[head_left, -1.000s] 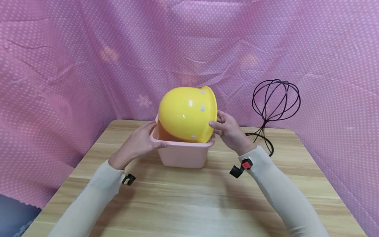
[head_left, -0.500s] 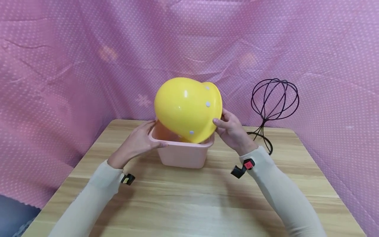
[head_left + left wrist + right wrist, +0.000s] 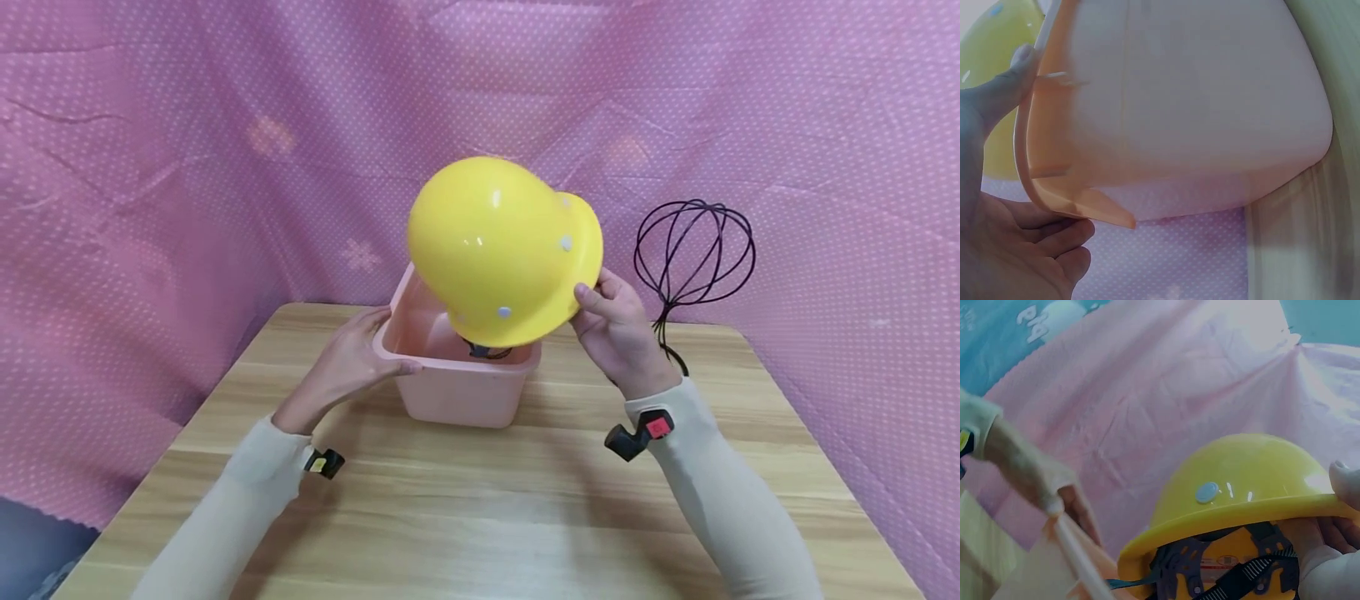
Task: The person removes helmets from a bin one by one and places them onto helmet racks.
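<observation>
A yellow hard hat [image 3: 495, 250] with pale round studs is tilted above the pink plastic bin [image 3: 465, 396], its brim toward the right. My right hand [image 3: 618, 325] pinches the brim, thumb on the outside and fingers underneath. In the right wrist view the hat's dark inner straps [image 3: 1241, 575] show below the brim. A bit of dark strap hangs just over the bin's opening in the head view. My left hand [image 3: 352, 358] grips the bin's left rim, thumb over the near edge; in the left wrist view its fingers curl under the rim [image 3: 1020, 137].
A black wire stand [image 3: 693, 258] with a balloon-shaped cage stands at the table's back right, beyond my right wrist. The bin rests on a wooden table [image 3: 480, 517]. A pink dotted cloth [image 3: 225, 167] hangs behind and along the sides.
My right hand has lifted the hard hat up and to the right out of the bin, tilting it so more of the bin's inside shows. My left hand has stayed on the rim.
</observation>
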Demonstrator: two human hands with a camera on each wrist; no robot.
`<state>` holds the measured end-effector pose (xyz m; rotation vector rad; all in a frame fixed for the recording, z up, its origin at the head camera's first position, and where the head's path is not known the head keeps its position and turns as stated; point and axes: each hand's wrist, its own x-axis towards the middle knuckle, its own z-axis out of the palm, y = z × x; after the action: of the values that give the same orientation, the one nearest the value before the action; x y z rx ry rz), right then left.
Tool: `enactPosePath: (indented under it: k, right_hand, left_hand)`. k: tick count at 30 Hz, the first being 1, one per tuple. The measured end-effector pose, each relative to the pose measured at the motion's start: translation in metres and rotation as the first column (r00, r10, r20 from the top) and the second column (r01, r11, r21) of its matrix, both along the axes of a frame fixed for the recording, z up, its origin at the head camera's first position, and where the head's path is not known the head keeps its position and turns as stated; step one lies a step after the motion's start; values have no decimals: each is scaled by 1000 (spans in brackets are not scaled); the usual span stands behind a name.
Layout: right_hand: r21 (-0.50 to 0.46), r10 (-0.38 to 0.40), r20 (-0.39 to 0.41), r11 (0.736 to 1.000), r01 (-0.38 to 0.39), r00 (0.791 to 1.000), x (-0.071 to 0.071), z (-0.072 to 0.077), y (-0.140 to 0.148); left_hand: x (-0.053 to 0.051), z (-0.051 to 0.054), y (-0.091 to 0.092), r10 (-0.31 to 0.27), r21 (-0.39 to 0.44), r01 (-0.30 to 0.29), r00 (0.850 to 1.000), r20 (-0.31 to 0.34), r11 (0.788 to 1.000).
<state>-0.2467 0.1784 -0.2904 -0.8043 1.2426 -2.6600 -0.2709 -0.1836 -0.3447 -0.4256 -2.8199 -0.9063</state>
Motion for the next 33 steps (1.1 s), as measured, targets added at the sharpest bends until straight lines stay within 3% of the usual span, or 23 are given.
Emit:
enactPosePath:
  k: [6,11,21,27,33]
  right_hand:
    - [-132,-2,-59,991,-5,998,2,12,13]
    - [-276,-7,-73,961,-14,997,-2,23,28]
    - [-487,-67,-54,873,32,996,-6,43,53]
    - [-582,-106,-19,810,75,994,-2,45,68]
    - [-639,-131,-36,765,78,991,-1,45,83]
  left_hand:
    - [1,-3,2,4,45,-4,1000,-17,999]
    - [2,-6,0,0,62,2,999,-33,998]
    - [3,-8,0,10,68,-7,999,-37,998]
    - [3,-7,-1,5,37,-4,999,-38,999]
    - [3,-5,-3,4,34,-2,999,-41,999]
